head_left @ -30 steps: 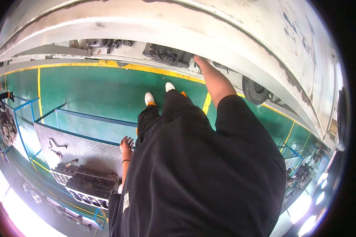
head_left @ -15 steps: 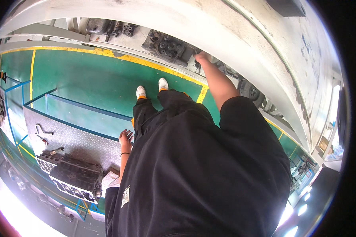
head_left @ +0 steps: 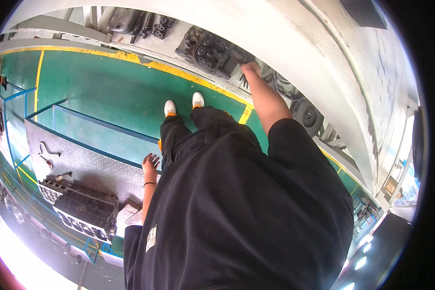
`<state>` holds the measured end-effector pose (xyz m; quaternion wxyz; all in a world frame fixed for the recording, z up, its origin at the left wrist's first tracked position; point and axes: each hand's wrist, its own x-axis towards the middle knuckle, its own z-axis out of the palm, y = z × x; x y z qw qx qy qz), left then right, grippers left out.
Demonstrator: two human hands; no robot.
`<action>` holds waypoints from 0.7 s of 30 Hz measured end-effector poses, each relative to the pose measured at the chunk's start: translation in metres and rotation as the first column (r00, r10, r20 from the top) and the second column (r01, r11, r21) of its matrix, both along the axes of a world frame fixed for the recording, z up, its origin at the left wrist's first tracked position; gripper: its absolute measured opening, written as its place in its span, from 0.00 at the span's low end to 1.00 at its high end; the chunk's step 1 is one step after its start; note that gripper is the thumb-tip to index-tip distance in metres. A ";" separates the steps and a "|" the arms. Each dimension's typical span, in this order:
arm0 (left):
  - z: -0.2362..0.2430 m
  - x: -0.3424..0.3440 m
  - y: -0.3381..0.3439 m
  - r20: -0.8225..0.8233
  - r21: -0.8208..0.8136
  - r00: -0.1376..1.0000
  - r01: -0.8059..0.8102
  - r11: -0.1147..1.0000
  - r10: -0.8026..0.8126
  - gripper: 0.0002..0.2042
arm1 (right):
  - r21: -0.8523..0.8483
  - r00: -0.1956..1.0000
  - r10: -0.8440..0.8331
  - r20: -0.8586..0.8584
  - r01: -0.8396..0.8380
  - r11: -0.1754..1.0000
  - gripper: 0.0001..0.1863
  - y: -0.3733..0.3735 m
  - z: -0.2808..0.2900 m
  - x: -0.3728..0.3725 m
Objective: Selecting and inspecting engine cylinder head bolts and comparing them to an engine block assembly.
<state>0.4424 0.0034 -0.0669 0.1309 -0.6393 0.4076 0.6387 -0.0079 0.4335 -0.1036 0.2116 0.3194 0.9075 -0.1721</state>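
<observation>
My right hand reaches onto the low white shelf under the white bench, at the right end of a dark, greasy engine part with round bosses on top. It touches or nearly touches a dark block at that end; its fingers are mostly hidden, so their grip does not show. My left hand hangs at my left side by the edge of a tread-plate table. Its fingers are apart and nothing is in them.
A dark engine block, a bent metal bar and a small metal part lie on the table. A blue frame borders it. Along the shelf sit a dark pan and a round wheel-like part. The bench top overhangs the shelf.
The view has shifted slightly. My right hand remains at the end of the engine part, a little further right in view. The fingers of my left hand look more spread.
</observation>
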 end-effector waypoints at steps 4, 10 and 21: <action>-0.006 0.002 0.003 -0.020 -0.021 1.000 -0.003 1.000 0.003 0.15 | 0.040 0.999 -0.038 0.027 0.037 0.999 0.21 -0.004 0.005 -0.002; -0.008 0.005 0.008 -0.041 -0.014 0.999 -0.024 1.000 0.024 0.14 | 0.081 0.983 0.174 0.056 -0.178 0.981 0.17 0.007 -0.015 -0.009; -0.013 0.010 0.012 -0.047 -0.005 0.997 -0.056 0.998 0.056 0.14 | 0.061 1.000 -0.026 0.004 0.026 0.998 0.17 0.003 0.000 -0.007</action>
